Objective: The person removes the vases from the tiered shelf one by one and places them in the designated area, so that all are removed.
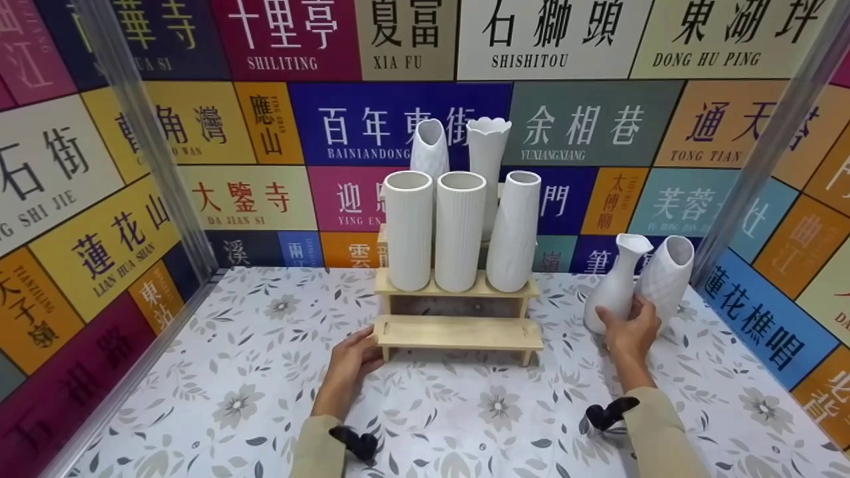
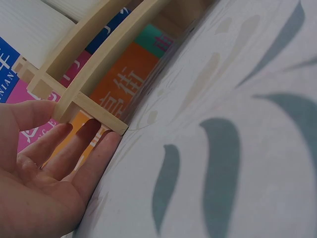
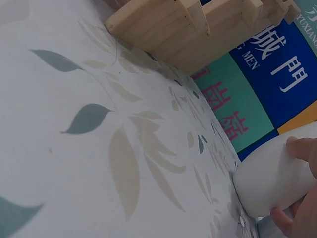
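Sleeves (image 1: 664,431) at bottom; gripping upright vase (image 1: 611,292) at right with right hand (image 1: 633,334).
Left of vase, at centre, holding stand (image 1: 458,332) with left hand (image 1: 348,362).

We see the stand (image 1: 458,333) and tabletop (image 1: 445,438) brightly, evenly lit in the head view, some small lettering (image 1: 680,226) beyond the tabletop's far edge soft; both wrist views reach us dimmer and greyer.
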{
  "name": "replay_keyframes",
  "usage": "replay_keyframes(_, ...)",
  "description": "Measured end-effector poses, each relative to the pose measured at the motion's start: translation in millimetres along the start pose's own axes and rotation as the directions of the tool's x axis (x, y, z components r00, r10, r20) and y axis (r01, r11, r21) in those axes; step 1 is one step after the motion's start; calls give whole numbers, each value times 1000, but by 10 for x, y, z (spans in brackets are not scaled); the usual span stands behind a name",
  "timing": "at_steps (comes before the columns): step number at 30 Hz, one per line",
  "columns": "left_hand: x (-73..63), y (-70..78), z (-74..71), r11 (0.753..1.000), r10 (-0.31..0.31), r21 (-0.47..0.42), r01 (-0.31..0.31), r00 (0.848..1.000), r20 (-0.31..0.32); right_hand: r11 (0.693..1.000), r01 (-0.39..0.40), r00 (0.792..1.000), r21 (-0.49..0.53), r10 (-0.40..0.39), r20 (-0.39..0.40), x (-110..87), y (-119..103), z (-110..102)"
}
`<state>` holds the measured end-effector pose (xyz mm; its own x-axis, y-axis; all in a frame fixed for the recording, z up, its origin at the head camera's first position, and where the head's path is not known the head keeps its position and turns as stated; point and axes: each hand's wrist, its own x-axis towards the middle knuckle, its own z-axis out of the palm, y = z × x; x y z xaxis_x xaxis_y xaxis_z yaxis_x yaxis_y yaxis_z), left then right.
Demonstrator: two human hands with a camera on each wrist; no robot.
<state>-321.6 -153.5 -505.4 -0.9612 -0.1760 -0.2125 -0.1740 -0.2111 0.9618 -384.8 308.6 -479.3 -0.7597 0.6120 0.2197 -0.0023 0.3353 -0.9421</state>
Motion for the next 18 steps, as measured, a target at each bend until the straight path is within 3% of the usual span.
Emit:
replay_keyframes(8,7,-4,-3,1000,-13,21,13,1000,-7,993,-91,992,72,97,-75,-157,-151,14)
replay_keyframes(12,12,-2,-18,1000,-12,3,12,1000,2,994,-26,995,105,36,-97,-255,-372,74)
replay_keyframes(18,2,-1,-17,1000,-15,2,15,1000,9,987,37,999,156,-33,-24,-432,-738,120)
